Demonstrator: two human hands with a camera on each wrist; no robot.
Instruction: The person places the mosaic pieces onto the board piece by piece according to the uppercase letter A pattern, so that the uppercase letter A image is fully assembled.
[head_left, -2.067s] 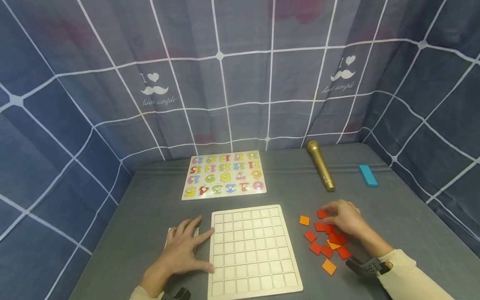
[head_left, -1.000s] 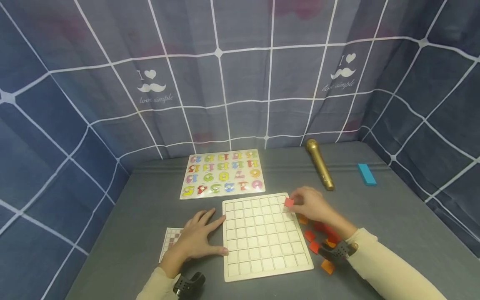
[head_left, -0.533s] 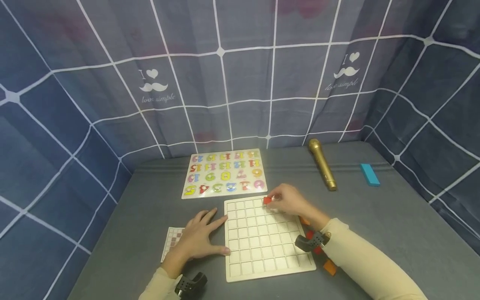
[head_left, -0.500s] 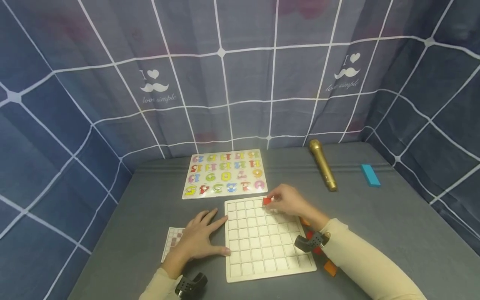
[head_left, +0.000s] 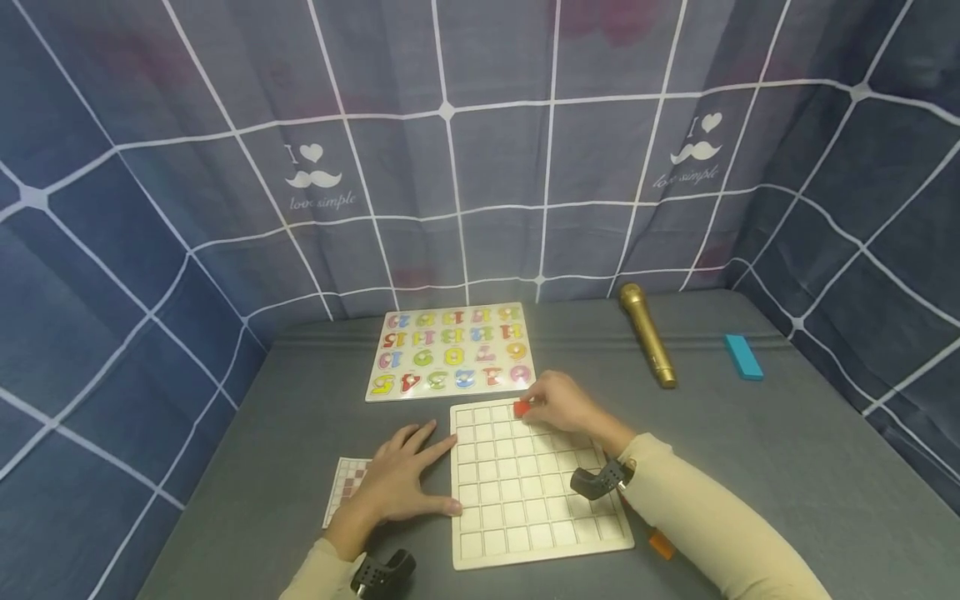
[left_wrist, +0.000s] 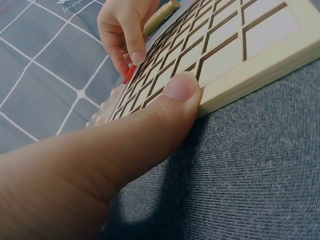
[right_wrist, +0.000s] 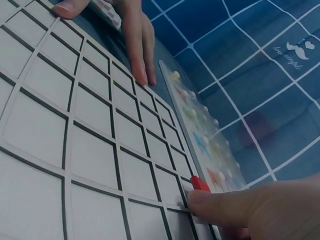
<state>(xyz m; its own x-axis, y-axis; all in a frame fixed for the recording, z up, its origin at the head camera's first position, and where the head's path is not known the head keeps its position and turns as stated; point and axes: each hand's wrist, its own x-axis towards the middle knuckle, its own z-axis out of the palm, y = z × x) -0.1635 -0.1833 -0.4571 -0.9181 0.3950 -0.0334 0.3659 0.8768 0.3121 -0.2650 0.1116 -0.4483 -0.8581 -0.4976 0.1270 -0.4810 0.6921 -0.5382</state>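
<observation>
A pale wooden grid board (head_left: 510, 492) lies on the grey cloth in the head view. At its far edge my right hand (head_left: 564, 404) pinches a red square tile (head_left: 521, 408) between thumb and fingers, over a cell of the top row. The right wrist view shows the same red tile (right_wrist: 200, 184), tilted, beside my thumb. My left hand (head_left: 401, 479) is spread, its thumb and index fingertip touching the board's left edge. In the left wrist view the left thumb (left_wrist: 182, 90) presses the board's rim. A printed pattern card (head_left: 341, 483) is partly hidden under the left hand.
Behind the grid board lies a number puzzle board (head_left: 450, 350). A gold microphone (head_left: 647, 333) and a blue block (head_left: 743, 357) lie at the back right. An orange tile (head_left: 662, 544) shows beside my right sleeve, which hides other tiles.
My right hand has taken the red tile from the pile and carried it left to the board's far row, most recently shifting slightly left. The left hand and board moved right earlier.
</observation>
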